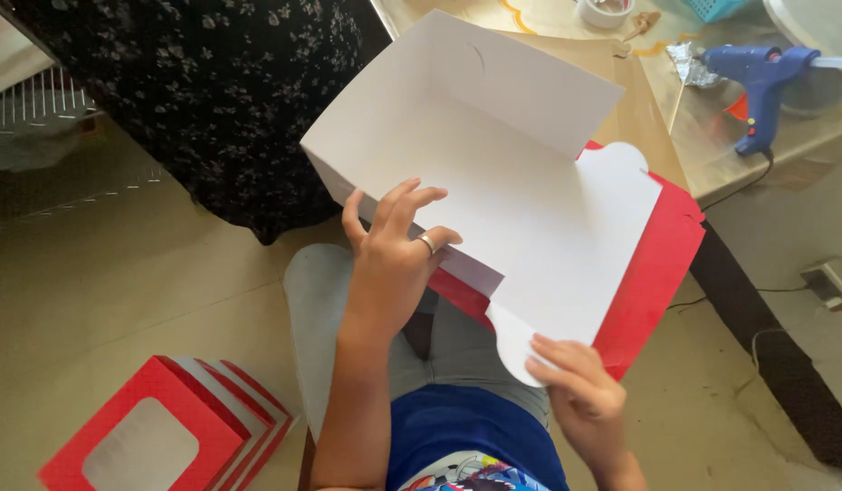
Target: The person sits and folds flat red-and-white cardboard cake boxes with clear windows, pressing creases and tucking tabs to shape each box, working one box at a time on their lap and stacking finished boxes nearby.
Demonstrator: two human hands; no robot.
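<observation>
I see both hands, left hand and right hand, gripping the cardboard box above a tan floor, beside a table.

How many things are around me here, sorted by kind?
Open cardboard box, white inside and red outside, held by left hand and right hand: 1
Stack of red window boxes on the floor: 1 stack, at least 3
Blue glue gun: 1
Tape roll: 1
Total: 4 kinds
</observation>
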